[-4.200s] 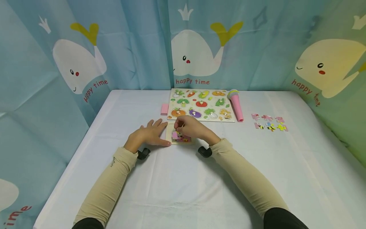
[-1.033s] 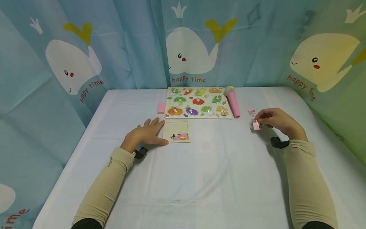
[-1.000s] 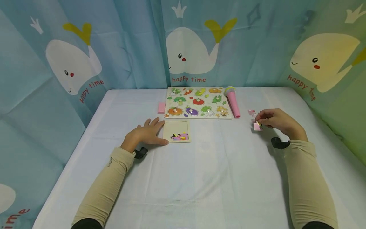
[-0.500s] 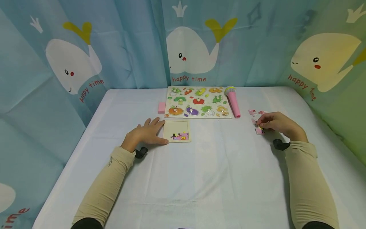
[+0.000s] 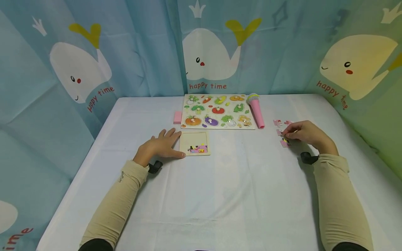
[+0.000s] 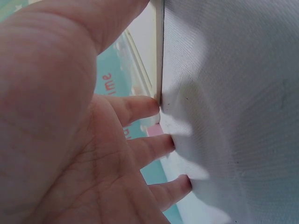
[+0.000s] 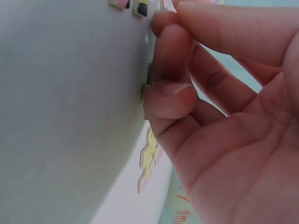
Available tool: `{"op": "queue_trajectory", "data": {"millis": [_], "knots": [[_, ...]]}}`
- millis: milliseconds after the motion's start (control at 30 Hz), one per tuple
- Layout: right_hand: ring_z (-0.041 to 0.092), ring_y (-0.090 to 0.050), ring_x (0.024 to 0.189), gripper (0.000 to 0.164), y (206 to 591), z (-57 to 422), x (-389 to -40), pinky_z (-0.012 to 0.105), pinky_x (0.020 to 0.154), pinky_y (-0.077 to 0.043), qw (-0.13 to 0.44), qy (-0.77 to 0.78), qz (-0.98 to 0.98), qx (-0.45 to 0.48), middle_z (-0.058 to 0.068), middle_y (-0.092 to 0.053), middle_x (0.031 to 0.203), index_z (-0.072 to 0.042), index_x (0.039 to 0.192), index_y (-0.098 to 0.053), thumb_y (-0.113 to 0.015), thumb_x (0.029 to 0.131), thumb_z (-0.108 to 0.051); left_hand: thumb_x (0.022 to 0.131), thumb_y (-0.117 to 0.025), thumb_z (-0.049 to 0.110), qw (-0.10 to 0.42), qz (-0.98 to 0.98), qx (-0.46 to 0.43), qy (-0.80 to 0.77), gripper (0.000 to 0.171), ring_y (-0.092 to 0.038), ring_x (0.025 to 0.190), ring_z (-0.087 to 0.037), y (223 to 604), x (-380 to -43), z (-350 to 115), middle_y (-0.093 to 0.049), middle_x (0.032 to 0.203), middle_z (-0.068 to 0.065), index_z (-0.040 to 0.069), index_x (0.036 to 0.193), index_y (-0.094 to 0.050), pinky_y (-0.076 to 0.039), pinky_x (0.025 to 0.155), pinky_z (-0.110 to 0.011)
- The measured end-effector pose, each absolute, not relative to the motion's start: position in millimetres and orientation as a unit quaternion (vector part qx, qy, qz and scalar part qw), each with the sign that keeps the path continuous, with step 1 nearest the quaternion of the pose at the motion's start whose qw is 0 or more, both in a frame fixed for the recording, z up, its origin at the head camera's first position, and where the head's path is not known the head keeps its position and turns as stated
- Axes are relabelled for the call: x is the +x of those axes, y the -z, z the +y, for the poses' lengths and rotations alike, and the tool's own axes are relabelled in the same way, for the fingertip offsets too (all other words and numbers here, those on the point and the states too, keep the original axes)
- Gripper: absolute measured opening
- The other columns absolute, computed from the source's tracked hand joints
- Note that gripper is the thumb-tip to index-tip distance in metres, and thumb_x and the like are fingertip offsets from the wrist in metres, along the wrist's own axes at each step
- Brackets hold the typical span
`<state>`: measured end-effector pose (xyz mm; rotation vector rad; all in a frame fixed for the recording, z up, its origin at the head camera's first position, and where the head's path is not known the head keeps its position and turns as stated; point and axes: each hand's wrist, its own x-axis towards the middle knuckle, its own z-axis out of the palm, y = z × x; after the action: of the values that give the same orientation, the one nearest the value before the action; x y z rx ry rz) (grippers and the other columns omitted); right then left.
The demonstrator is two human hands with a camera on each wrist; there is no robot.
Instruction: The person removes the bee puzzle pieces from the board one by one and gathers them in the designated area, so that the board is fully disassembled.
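Note:
My left hand [image 5: 161,145] lies spread on the table. Its thumb and forefinger touch the left edge of a shallow wooden jigsaw tray [image 5: 193,138]. Pink, yellow and black jigsaw pieces [image 5: 198,149] fill part of the tray's lower right. Far to the right, my right hand [image 5: 309,137] has its fingers curled down at a pink and yellow jigsaw piece [image 5: 285,143], apparently pinching it low at the table. In the right wrist view, a thin piece edge [image 7: 146,99] shows beside the thumb; the fingers hide most of it. A yellow piece [image 7: 149,151] lies nearby.
Loose pink pieces [image 5: 277,122] lie just beyond my right hand. Behind the tray are a vegetable peg board [image 5: 205,103], a pink toy microphone [image 5: 257,113] and a small pink block [image 5: 177,118]. Whale-printed curtains [image 5: 150,45] stand around the table.
My right hand has gone from the tray to the loose pieces on the right. The piece at its fingertips has come down towards me and turned. My left hand stays at the tray.

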<state>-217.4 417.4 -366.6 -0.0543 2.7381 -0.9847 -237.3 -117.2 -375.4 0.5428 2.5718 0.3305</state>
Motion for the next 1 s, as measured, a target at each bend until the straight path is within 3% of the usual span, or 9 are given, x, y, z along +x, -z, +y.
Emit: {"op": "queue_trajectory", "data": {"millis": [200,433,733,867,1000], "knots": [[0.014,-0.057,0.085,0.021,361,413,-213,0.029,0.072,-0.05,0.08,0.332,0.94,-0.029,0.015,-0.071,0.115,0.01,0.118,-0.073,-0.067,0.104,-0.005,0.097,-0.069,0.06,0.242,0.941,0.202,-0.124,0.105,0.001,0.161,-0.048,375,-238,-117,-0.003,0.179,-0.017,0.013,0.174,-0.015,-0.007,0.12,-0.077],[0.022,-0.06,0.085,0.024,352,399,-214,0.032,0.073,-0.053,0.07,0.328,0.941,-0.033,0.01,-0.07,0.099,0.008,0.119,-0.071,-0.066,0.107,-0.013,0.097,-0.07,0.061,0.243,0.941,0.202,-0.123,0.105,0.0,0.161,-0.049,376,-238,-117,-0.003,0.179,-0.018,0.013,0.174,-0.015,-0.007,0.12,-0.077],[0.022,-0.067,0.09,0.029,342,381,-218,0.031,0.071,-0.052,0.045,0.314,0.947,-0.055,0.016,-0.076,0.106,0.006,0.126,-0.069,-0.06,0.11,-0.017,0.097,-0.069,0.061,0.244,0.941,0.202,-0.121,0.105,0.001,0.161,-0.048,377,-239,-118,-0.002,0.179,-0.017,0.014,0.174,-0.014,-0.006,0.12,-0.077],[0.028,-0.065,0.086,0.031,333,365,-216,0.032,0.064,-0.049,0.045,0.316,0.946,-0.056,0.014,-0.075,0.1,0.002,0.126,-0.069,-0.06,0.11,-0.022,0.098,-0.069,0.061,0.241,0.941,0.203,-0.121,0.105,0.001,0.161,-0.049,377,-239,-118,-0.003,0.179,-0.018,0.013,0.174,-0.015,-0.007,0.12,-0.077],[0.031,-0.065,0.087,0.032,327,353,-215,0.032,0.065,-0.051,0.052,0.327,0.941,-0.072,0.017,-0.074,0.106,0.002,0.128,-0.068,-0.059,0.111,-0.023,0.098,-0.069,0.06,0.242,0.94,0.205,-0.122,0.105,0.0,0.161,-0.049,375,-237,-117,-0.003,0.179,-0.018,0.012,0.173,-0.015,-0.007,0.12,-0.077]]}}
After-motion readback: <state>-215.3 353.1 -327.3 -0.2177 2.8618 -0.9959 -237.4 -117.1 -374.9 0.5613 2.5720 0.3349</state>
